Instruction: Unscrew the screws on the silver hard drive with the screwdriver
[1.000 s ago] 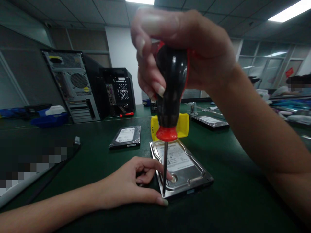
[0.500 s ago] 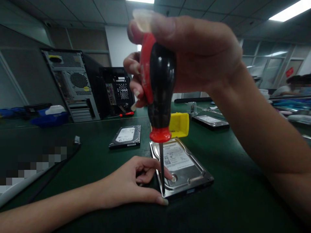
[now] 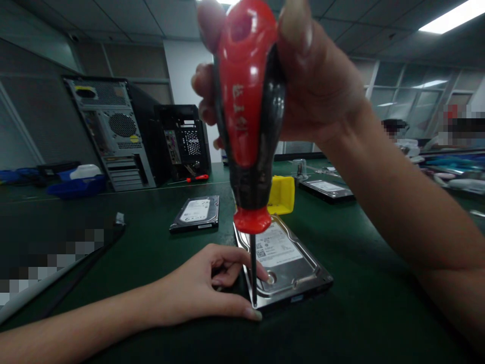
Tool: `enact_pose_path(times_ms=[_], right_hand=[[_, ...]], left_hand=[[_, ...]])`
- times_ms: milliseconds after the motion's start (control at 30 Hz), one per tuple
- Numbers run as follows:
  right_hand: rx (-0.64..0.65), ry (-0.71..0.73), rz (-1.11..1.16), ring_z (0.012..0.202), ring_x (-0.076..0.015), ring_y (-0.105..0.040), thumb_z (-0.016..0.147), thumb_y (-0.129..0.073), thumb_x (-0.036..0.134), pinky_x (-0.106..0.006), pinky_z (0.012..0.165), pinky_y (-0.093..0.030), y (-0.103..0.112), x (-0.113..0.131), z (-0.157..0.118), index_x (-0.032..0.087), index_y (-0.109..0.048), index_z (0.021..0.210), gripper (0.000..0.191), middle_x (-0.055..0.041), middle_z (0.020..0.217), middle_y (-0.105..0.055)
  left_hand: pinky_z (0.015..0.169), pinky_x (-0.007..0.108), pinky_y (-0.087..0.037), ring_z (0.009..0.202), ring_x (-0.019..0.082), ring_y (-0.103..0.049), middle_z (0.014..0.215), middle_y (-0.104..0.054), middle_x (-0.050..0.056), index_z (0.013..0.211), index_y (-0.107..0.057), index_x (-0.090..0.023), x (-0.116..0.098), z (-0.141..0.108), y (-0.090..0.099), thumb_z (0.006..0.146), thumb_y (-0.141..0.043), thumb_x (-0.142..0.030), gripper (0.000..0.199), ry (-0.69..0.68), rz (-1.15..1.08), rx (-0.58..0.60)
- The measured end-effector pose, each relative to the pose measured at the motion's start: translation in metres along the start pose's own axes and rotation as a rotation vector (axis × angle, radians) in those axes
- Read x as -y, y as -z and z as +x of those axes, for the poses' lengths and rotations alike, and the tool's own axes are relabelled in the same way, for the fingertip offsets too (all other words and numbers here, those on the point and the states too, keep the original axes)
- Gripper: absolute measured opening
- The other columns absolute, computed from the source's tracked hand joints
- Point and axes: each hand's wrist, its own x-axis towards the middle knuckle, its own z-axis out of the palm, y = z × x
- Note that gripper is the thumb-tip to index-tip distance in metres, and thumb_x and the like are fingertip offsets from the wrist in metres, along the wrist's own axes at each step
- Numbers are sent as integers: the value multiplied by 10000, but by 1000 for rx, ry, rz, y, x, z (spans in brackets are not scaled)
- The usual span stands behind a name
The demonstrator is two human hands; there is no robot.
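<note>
A red and black screwdriver (image 3: 246, 126) stands nearly upright, with my right hand (image 3: 318, 81) closed around the top of its handle. Its tip meets the near left corner of a silver hard drive (image 3: 303, 273) lying flat on the green table. My left hand (image 3: 212, 285) steadies this drive from the left, index finger pressed on its metal cover and thumb against the near corner beside the screwdriver tip. A white label covers the drive's far half. Whether a screw sits under the tip cannot be made out.
A second hard drive (image 3: 196, 211) lies to the left, a third (image 3: 328, 189) at back right. Behind the screwdriver stands a yellow bin (image 3: 282, 194). Computer cases (image 3: 113, 136), a small red screwdriver (image 3: 197, 178) and a blue tray (image 3: 78, 186) are farther back. A cable (image 3: 83, 265) runs at left.
The screwdriver handle has turned, so its red lettered side faces me. My right hand's fingers and thumb have shifted around the handle. The left hand and drive stay put.
</note>
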Motion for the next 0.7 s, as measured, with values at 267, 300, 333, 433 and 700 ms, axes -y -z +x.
enact_pose_path(times_ms=[267,300,333,433,700], right_hand=[[-215,214,-54,895,-16,-612,834,59,155,-242,856,-467,0,25,-39,92,-245,1087,401,83,780,-421],[-241,220,-51,876,-21,-618,812,76,137,-248,851,-469,-2,24,-40,103,-237,1078,412,82,770,-402],[-250,210,-47,876,-31,-623,791,90,125,-260,846,-472,-3,22,-41,119,-224,1069,419,82,770,-392],[-223,205,-37,914,-60,-623,741,81,85,-297,848,-471,-6,17,-40,143,-203,1053,426,86,785,-398],[-96,312,-29,1017,-104,-603,628,-61,107,-287,908,-436,-4,18,-40,50,-323,994,453,78,801,-500]], left_hand=[[560,211,-312,606,110,-325,716,-429,-52,1012,-653,-212,-1,-1,1,653,-772,-428,435,15,9,-2],[565,212,-315,612,113,-331,715,-426,-51,1012,-654,-212,-1,-1,0,654,-770,-426,433,14,12,-3],[569,213,-316,620,116,-338,713,-423,-51,1009,-655,-211,-1,-1,0,652,-771,-425,432,12,13,-5],[568,213,-312,633,122,-350,715,-418,-50,1004,-657,-211,0,-1,0,652,-770,-430,429,6,6,-16],[607,228,-353,657,132,-384,724,-441,-44,1018,-658,-220,-5,-1,1,649,-769,-428,437,27,-2,6]])
